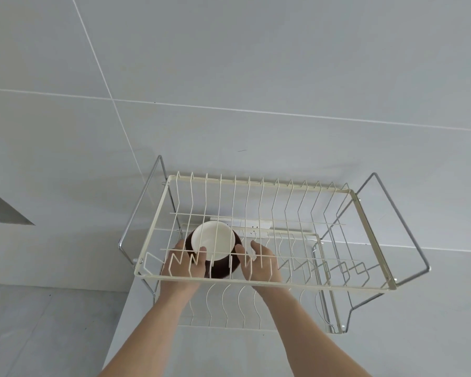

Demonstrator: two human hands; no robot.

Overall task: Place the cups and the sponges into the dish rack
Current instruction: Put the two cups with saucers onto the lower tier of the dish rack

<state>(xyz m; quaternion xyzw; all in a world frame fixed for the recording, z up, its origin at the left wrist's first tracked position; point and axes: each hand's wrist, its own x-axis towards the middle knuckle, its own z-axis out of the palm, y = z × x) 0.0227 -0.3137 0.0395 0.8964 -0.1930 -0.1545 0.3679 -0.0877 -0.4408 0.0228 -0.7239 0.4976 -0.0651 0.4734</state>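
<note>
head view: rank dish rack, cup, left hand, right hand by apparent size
1. dish rack, by far the largest.
2-4. cup, left hand and right hand look alike, all partly hidden by rack wires; not ranked.

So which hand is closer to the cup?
Left. The left hand grips the cup on its left side, thumb on the rim. The right hand is open beside its right side; whether its thumb touches is unclear.

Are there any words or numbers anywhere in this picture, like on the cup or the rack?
None to read. The cup, brown outside and white inside, shows no print. The dish rack is bare wire. The wall tiles are plain. The white strip behind the rack shows nothing readable.
</note>
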